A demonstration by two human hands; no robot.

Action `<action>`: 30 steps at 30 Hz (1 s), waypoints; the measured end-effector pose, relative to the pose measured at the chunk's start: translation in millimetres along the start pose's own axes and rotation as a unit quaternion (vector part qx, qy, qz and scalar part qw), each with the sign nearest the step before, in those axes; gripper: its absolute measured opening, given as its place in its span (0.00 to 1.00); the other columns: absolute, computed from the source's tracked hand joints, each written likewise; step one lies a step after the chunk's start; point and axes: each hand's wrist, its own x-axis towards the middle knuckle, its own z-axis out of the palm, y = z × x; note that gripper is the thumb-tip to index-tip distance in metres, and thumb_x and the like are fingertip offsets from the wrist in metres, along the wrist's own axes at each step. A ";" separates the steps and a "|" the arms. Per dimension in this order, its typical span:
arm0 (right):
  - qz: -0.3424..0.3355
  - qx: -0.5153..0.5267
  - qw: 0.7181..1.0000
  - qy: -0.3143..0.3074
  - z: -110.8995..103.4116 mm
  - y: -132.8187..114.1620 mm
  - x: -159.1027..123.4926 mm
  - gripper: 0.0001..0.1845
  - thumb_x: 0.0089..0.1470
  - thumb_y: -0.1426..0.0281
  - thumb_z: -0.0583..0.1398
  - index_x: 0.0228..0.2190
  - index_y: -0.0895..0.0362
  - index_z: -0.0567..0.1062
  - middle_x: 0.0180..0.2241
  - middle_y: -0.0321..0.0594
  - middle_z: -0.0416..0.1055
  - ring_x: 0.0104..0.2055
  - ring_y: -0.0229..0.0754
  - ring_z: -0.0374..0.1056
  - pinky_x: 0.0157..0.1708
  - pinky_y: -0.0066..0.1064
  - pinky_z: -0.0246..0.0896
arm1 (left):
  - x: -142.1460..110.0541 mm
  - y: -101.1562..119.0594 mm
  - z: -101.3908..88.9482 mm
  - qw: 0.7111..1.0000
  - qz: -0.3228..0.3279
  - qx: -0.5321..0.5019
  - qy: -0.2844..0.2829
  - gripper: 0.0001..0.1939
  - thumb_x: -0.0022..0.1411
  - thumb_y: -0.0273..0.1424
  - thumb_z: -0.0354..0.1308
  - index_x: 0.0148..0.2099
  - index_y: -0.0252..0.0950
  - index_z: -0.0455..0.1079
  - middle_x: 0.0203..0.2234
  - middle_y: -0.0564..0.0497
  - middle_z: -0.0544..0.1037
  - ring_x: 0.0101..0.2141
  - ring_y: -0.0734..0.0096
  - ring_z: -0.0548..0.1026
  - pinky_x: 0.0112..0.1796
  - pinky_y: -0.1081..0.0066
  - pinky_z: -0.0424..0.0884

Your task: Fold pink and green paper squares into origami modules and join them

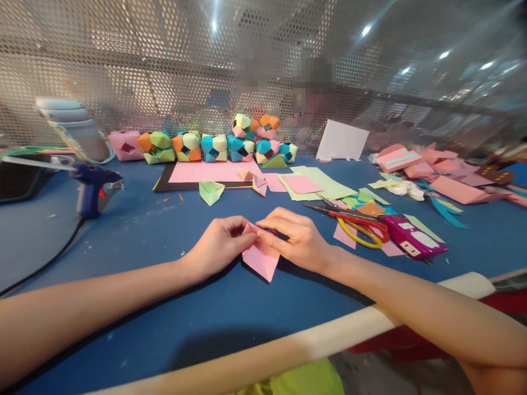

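Between my hands, just above the blue table (156, 318), is a pink folded paper (263, 260) with one corner pointing toward me. My left hand (220, 244) pinches its upper left edge, thumb on top. From the other side, my right hand (298, 238) grips the top corner with thumb and fingers closed together. The fingers hide the upper part of the folds. Beyond my hands lie a green folded paper piece (211, 192) and a small pink folded piece (259, 185).
Several coloured paper balls (214, 148) line the back by a perforated metal screen (164, 71). A blue glue gun (93, 189) stands left, its cord trailing. Right are scissors (362, 233), a purple packet (414, 236) and pink paper pieces (457, 189). A pale rail (288, 351) edges the table.
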 end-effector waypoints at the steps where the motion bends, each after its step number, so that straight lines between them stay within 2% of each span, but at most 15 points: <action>1: -0.006 0.001 1.000 -0.001 0.4 -0.1 -0.3 0.10 0.60 0.72 0.55 0.35 0.60 0.76 0.30 0.43 0.72 0.31 0.37 0.69 0.31 0.29 0.66 | -0.4 -0.1 0.1 1.000 0.006 0.010 -0.006 0.11 0.57 0.36 0.55 0.29 0.34 0.71 0.21 0.55 0.70 0.25 0.75 0.65 0.27 0.75 0.60; 5: -0.035 -0.016 0.999 -0.004 1.1 -0.8 -1.2 0.10 0.60 0.74 0.55 0.33 0.61 0.76 0.28 0.42 0.72 0.30 0.37 0.68 0.29 0.28 0.66 | -1.9 -0.1 0.3 1.000 0.012 0.013 -0.015 0.09 0.57 0.34 0.54 0.29 0.34 0.70 0.22 0.55 0.71 0.26 0.75 0.65 0.28 0.75 0.62; 12: -0.012 -0.033 0.999 0.004 0.9 -0.6 -3.3 0.11 0.60 0.73 0.54 0.34 0.59 0.77 0.26 0.39 0.70 0.26 0.34 0.66 0.25 0.25 0.63 | -2.5 -1.5 1.3 0.999 0.029 0.037 -0.006 0.11 0.56 0.34 0.54 0.25 0.35 0.64 0.20 0.57 0.66 0.24 0.76 0.63 0.26 0.76 0.59; 18: -0.012 -0.056 0.998 -0.008 2.0 -0.8 -2.4 0.10 0.61 0.70 0.55 0.34 0.59 0.76 0.26 0.39 0.72 0.27 0.35 0.66 0.27 0.27 0.63 | -2.9 -0.4 2.1 0.998 0.039 0.052 0.000 0.10 0.56 0.32 0.52 0.23 0.36 0.61 0.18 0.58 0.65 0.23 0.77 0.61 0.25 0.76 0.58; 23: -0.024 -0.067 0.997 -0.015 3.0 -4.5 0.0 0.12 0.61 0.74 0.52 0.29 0.59 0.74 0.25 0.39 0.72 0.26 0.35 0.66 0.28 0.27 0.61 | -3.5 0.8 2.2 0.998 0.034 0.057 -0.002 0.09 0.54 0.29 0.52 0.23 0.36 0.60 0.18 0.58 0.64 0.23 0.77 0.61 0.25 0.76 0.58; 27: -0.015 -0.052 0.998 -0.011 4.8 -4.9 0.2 0.10 0.61 0.73 0.54 0.30 0.60 0.73 0.25 0.40 0.71 0.26 0.35 0.65 0.28 0.27 0.60 | -3.8 1.4 2.5 0.998 0.034 0.053 -0.010 0.08 0.54 0.29 0.52 0.23 0.36 0.62 0.18 0.58 0.65 0.23 0.77 0.61 0.26 0.76 0.58; 30: -0.019 -0.047 0.999 -0.013 5.8 -4.3 0.2 0.12 0.62 0.74 0.52 0.30 0.59 0.73 0.25 0.39 0.71 0.26 0.35 0.64 0.28 0.27 0.60 | -4.2 1.7 2.5 0.998 0.035 0.055 -0.010 0.08 0.54 0.28 0.52 0.23 0.36 0.62 0.18 0.58 0.65 0.23 0.77 0.62 0.26 0.76 0.59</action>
